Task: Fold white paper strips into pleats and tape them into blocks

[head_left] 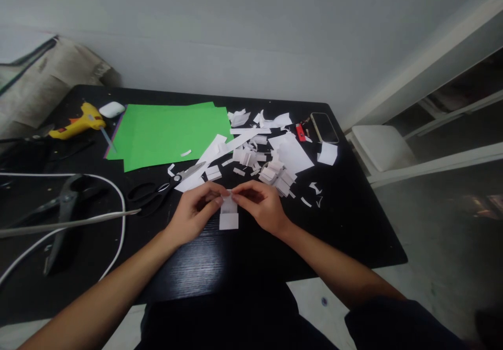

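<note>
A small white strip of paper [229,220] with a folded lower end lies between my hands near the front of the black table. My left hand [197,207] pinches its upper left side between thumb and finger. From the other side, my right hand [260,203] grips the upper right corner the same way. The fingertips hide the strip's top edge. Just beyond lie black-handled scissors [157,190], partly under a white paper strip, and a heap of small folded paper pieces [277,174].
Green sheets [173,135] cover the back left of the table [346,224]. A yellow glue gun [80,122], pliers [65,208] and a white cable [122,208] are at left. A red lighter [301,132] and a phone [324,128] lie at the back right.
</note>
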